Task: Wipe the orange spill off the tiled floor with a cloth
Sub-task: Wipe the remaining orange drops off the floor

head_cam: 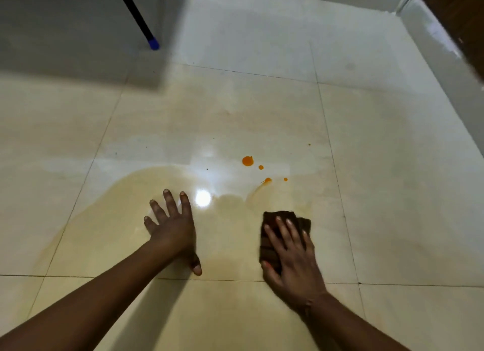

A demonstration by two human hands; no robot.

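Orange drops of the spill (247,161) lie on the cream tiled floor (183,120), with a thin orange smear trailing down-left from the lowest drop. A dark brown cloth (269,246) lies flat on the tile below the drops. My right hand (293,256) presses down on the cloth, fingers spread over it and thumb hooked on its near edge. To the left, my left hand (174,226) rests flat on the floor, fingers apart, holding nothing. The cloth's front edge sits a short way from the nearest drop.
A black pole with a blue tip (153,43) leans down to the floor at the back left. A brown wooden surface (461,23) borders the floor at the right, above a glossy skirting. A bright light reflection (203,198) shines between my hands.
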